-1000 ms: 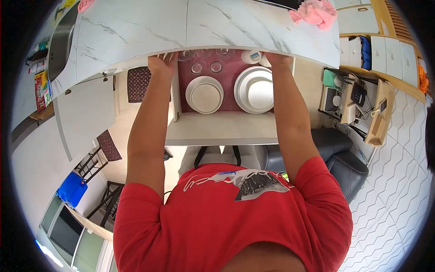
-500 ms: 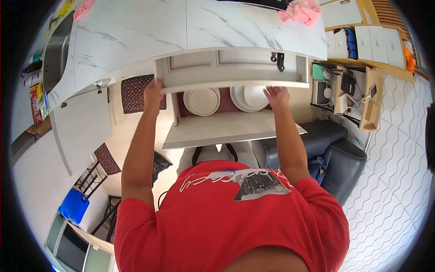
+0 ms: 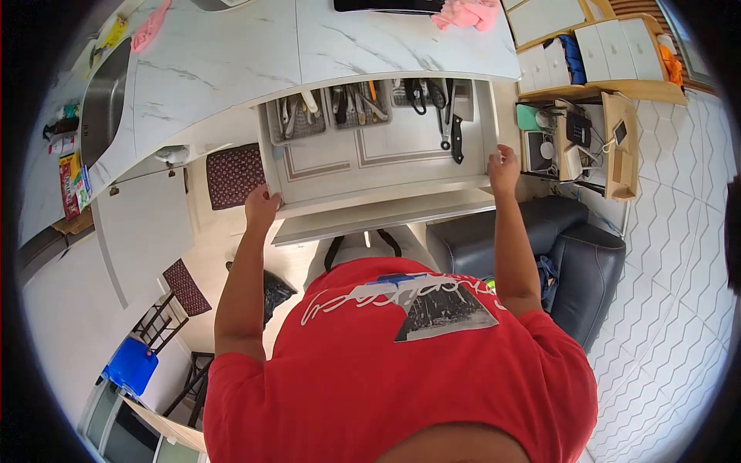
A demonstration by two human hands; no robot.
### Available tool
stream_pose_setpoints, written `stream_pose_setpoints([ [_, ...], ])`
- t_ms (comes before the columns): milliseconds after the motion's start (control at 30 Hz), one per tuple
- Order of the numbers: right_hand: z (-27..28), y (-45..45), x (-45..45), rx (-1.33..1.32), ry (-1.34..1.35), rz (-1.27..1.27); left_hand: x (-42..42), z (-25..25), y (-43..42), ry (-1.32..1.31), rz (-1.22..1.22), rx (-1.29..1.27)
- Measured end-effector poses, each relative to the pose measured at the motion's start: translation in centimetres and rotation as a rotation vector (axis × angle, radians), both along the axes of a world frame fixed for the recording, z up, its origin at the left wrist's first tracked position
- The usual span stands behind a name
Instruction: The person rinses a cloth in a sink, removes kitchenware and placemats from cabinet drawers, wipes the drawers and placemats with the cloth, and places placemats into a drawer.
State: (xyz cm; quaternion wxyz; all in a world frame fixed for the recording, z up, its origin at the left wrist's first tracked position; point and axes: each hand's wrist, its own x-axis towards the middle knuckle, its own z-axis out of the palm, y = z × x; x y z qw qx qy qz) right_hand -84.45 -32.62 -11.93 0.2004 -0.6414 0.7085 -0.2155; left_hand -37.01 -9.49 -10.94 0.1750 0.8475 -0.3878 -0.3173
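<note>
A white drawer [image 3: 386, 194] is pulled well out from under the marble-patterned countertop [image 3: 216, 58]. My left hand [image 3: 263, 207] grips its front left corner, fingers bent against the edge. At the opposite corner, my right hand [image 3: 503, 168] has its fingers curled at the drawer's right end. Grey mesh baskets with cutlery, one being a basket [image 3: 297, 136] on the left, sit at the back of the drawer. Black-handled scissors [image 3: 417, 96] lie at the back right, near a knife [image 3: 457, 143] with a black handle. Beneath the drawer, a cabinet flap [image 3: 370, 222] hangs open.
A black leather sofa [image 3: 494, 231] stands close on the right. The sink [image 3: 104, 104] is set into the counter at left, and a pink cloth [image 3: 467, 14] lies on the counter top. A black plastic bag [image 3: 276, 293] rests on the floor to the left.
The drawer has come further out toward me, so its baskets and utensils now show and the plates below are hidden. Both hands moved nearer my body; the right one shifted outward to the drawer's end.
</note>
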Motion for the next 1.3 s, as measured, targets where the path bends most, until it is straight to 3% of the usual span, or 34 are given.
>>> stream_pose_setpoints([
  [100, 0.6, 1.6, 0.5, 0.010, 0.047, 0.012, -0.4, 0.1, 1.6, 0.131, 0.050, 0.014],
  [300, 1.0, 3.7, 0.1, 0.028, 0.066, 0.076, -0.8, 0.5, 2.9, 0.059, 0.002, 0.147],
  [333, 1.7, 3.7, 0.9, -0.105, 0.180, 0.134, -1.2, 0.2, 2.9, 0.055, 0.009, 0.144],
  [400, 2.5, 3.3, 2.9, -0.246, 0.292, 0.185, -2.2, -1.0, 2.5, -0.572, -0.138, -0.259],
  [433, 2.4, 2.8, 4.6, -0.062, 0.061, 0.163, -2.8, -0.6, 1.7, -0.578, -0.137, -0.262],
  [500, 1.4, 1.6, 8.1, 0.362, -0.479, -0.019, -4.7, 0.6, -0.8, -0.339, 0.075, -0.262],
  [533, 0.8, 0.7, 10.0, 0.599, -0.786, -0.178, -5.4, -0.2, -2.2, 0.208, 0.368, -0.143],
  [567, 0.5, -0.1, 11.5, 0.597, -0.791, -0.168, -6.1, -1.0, -3.7, 0.762, 0.645, -0.016],
  [633, 0.1, -1.7, 13.8, 0.753, -1.042, -0.483, -8.9, -0.8, -6.9, 1.273, 1.073, -0.001],
  [733, -2.8, -3.6, 14.5, 0.760, -1.087, -0.422, -10.7, -2.6, -10.9, 1.248, 1.071, -0.190],
  [800, -3.4, -3.1, 13.8, 0.780, -1.030, -0.380, -11.4, -3.2, -12.3, 1.121, 1.320, -0.358],
  [1033, -0.7, 2.8, 9.3, 0.935, -0.934, -0.292, -11.6, -4.3, -7.9, 1.072, 1.435, -0.278],
  [1100, 0.7, 3.2, 7.8, 0.937, -0.871, -0.260, -10.6, -4.4, -6.2, 1.219, 1.336, -0.284],
  [1300, 4.5, 4.6, 2.6, 0.961, -0.803, -0.189, -9.1, -0.8, -3.8, 1.305, 1.313, -0.316],
])
